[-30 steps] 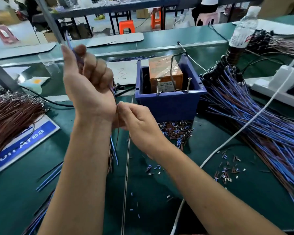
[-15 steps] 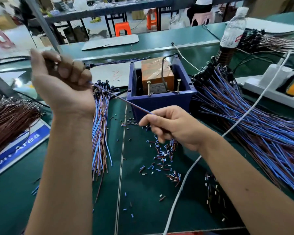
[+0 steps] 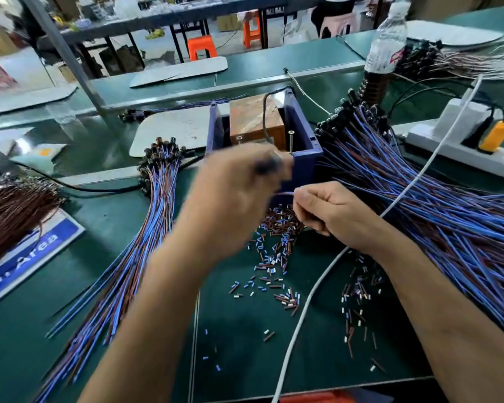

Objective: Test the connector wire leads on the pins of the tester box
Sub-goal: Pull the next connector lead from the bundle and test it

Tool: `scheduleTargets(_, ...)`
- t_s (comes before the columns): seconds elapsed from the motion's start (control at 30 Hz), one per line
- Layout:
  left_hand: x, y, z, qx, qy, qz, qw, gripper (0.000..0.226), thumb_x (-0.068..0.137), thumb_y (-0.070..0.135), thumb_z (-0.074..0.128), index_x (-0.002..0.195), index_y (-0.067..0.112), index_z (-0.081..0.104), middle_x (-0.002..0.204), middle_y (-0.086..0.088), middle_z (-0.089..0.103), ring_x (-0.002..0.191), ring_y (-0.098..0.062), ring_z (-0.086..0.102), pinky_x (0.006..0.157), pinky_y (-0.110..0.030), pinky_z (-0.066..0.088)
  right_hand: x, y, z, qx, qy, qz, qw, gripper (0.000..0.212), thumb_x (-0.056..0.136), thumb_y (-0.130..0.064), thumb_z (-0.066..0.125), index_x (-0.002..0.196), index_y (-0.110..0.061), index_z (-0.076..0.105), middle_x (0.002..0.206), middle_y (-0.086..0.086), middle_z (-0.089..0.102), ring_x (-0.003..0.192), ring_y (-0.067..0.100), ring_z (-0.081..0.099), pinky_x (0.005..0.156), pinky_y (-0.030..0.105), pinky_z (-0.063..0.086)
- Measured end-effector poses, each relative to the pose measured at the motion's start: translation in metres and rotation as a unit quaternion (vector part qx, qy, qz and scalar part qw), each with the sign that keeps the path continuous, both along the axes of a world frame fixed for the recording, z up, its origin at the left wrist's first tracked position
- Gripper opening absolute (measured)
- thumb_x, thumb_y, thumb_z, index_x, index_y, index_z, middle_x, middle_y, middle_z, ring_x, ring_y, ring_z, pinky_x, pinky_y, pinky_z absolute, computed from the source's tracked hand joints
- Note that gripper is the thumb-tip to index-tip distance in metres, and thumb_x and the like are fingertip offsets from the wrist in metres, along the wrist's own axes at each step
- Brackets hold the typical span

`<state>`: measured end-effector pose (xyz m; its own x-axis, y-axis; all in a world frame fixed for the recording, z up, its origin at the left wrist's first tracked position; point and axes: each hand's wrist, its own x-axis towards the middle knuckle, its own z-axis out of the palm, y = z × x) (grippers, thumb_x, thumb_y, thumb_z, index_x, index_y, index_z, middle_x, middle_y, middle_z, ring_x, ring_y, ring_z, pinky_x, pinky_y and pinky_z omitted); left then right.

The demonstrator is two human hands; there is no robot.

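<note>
A blue tester box stands mid-table with an orange-brown unit inside and a screw-like pin rising at its front right. My left hand, blurred by motion, is in front of the box and grips a dark connector near its fingertips. My right hand sits just right of it, pinching the blue wire lead that curves between the two hands. The box's left pin is hidden behind my left hand.
A pile of blue-brown wires spreads on the right, a smaller bundle on the left, brown wires at far left. Cut insulation bits litter the green mat. A white cable, a power strip and a water bottle stand nearby.
My left hand has swung down from the upper left to the front of the box, bringing the connector end with it. My right hand moved slightly right, and the stretched wire now curves slack.
</note>
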<state>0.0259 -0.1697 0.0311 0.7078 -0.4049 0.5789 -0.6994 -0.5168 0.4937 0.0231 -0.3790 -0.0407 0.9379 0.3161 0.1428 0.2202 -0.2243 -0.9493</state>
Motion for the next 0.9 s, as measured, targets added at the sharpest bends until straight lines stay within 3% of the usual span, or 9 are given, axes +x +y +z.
scheduleTargets(0.07, -0.018, -0.023, -0.015, 0.121, -0.022, -0.038, 0.992, 0.028, 0.094, 0.019, 0.054, 0.115, 0.020, 0.073, 0.115, 0.006, 0.069, 0.103, -0.020, 0.067, 0.083, -0.041, 0.055, -0.002, 0.004, 0.000, -0.007, -0.012, 0.011, 1.000, 0.046, 0.106, -0.035, 0.051, 0.068, -0.009, 0.056, 0.057, 0.005, 0.046, 0.050, 0.015, 0.038, 0.048, 0.022, 0.030)
scheduleTargets(0.1, -0.016, -0.025, -0.025, 0.138, -0.007, -0.038, 0.990, 0.038, 0.093, 0.017, 0.053, 0.126, 0.021, 0.069, 0.125, 0.006, 0.067, 0.111, -0.022, 0.066, 0.088, -0.043, 0.054, -0.002, 0.005, -0.001, -0.005, -0.018, 0.008, 1.000, 0.044, 0.104, -0.033, 0.052, 0.068, -0.009, 0.057, 0.056, 0.004, 0.047, 0.050, 0.013, 0.039, 0.049, 0.023, 0.030)
scheduleTargets(0.2, -0.001, -0.015, -0.048, 0.088, 0.030, -0.040, 0.995, 0.050, 0.092, 0.010, 0.053, 0.141, 0.017, 0.060, 0.132, 0.003, 0.068, 0.122, -0.019, 0.064, 0.097, -0.041, 0.053, 0.001, 0.004, -0.005, 0.004, -0.014, -0.019, 1.000, 0.037, 0.109, -0.015, 0.053, 0.079, 0.003, 0.064, 0.057, -0.003, 0.049, 0.053, 0.014, 0.039, 0.051, 0.026, 0.031)
scheduleTargets(0.3, 0.005, -0.011, -0.065, 0.043, 0.033, -0.042, 0.998, 0.034, 0.096, 0.012, 0.059, 0.129, 0.013, 0.068, 0.114, 0.004, 0.075, 0.104, -0.014, 0.070, 0.087, -0.038, 0.056, 0.002, 0.005, -0.006, -0.049, -0.031, -0.031, 0.998, 0.039, 0.109, -0.020, 0.054, 0.078, -0.001, 0.068, 0.055, 0.004, 0.053, 0.051, 0.017, 0.044, 0.051, 0.028, 0.034)
scheduleTargets(0.4, 0.011, -0.006, -0.072, 0.000, 0.058, -0.034, 0.998, 0.019, 0.094, 0.015, 0.062, 0.111, 0.013, 0.072, 0.093, 0.006, 0.075, 0.086, -0.011, 0.071, 0.074, -0.037, 0.056, 0.003, 0.006, -0.006, -0.095, -0.060, -0.048, 0.993, 0.042, 0.108, -0.023, 0.057, 0.068, -0.011, 0.064, 0.055, 0.000, 0.059, 0.048, 0.006, 0.048, 0.053, 0.019, 0.037)
scheduleTargets(0.6, 0.012, -0.004, -0.077, -0.036, 0.065, -0.007, 0.997, 0.018, 0.083, 0.006, 0.062, 0.095, 0.017, 0.070, 0.079, 0.010, 0.071, 0.074, -0.012, 0.067, 0.068, -0.038, 0.053, 0.005, 0.008, -0.012, -0.069, -0.088, -0.097, 0.989, 0.043, 0.106, -0.031, 0.058, 0.070, -0.010, 0.064, 0.058, 0.003, 0.061, 0.047, 0.006, 0.051, 0.054, 0.014, 0.037)
scheduleTargets(0.77, 0.011, -0.003, -0.080, -0.107, 0.152, -0.001, 0.983, 0.014, 0.084, 0.006, 0.064, 0.087, 0.017, 0.071, 0.074, 0.007, 0.073, 0.074, -0.014, 0.071, 0.069, -0.033, 0.057, 0.003, 0.006, -0.007, -0.039, -0.109, -0.124, 0.985, 0.039, 0.105, -0.030, 0.062, 0.067, -0.022, 0.064, 0.057, 0.002, 0.062, 0.047, 0.005, 0.052, 0.053, 0.016, 0.040)
scheduleTargets(0.9, 0.014, -0.002, -0.081, -0.126, 0.205, 0.004, 0.971, 0.017, 0.086, 0.006, 0.065, 0.083, 0.022, 0.071, 0.071, 0.008, 0.074, 0.069, -0.008, 0.068, 0.065, -0.027, 0.049, 0.001, 0.008, -0.005, -0.026, -0.111, -0.116, 0.987, 0.036, 0.107, -0.028, 0.059, 0.073, -0.016, 0.067, 0.059, 0.001, 0.062, 0.048, 0.005, 0.050, 0.053, 0.017, 0.040)
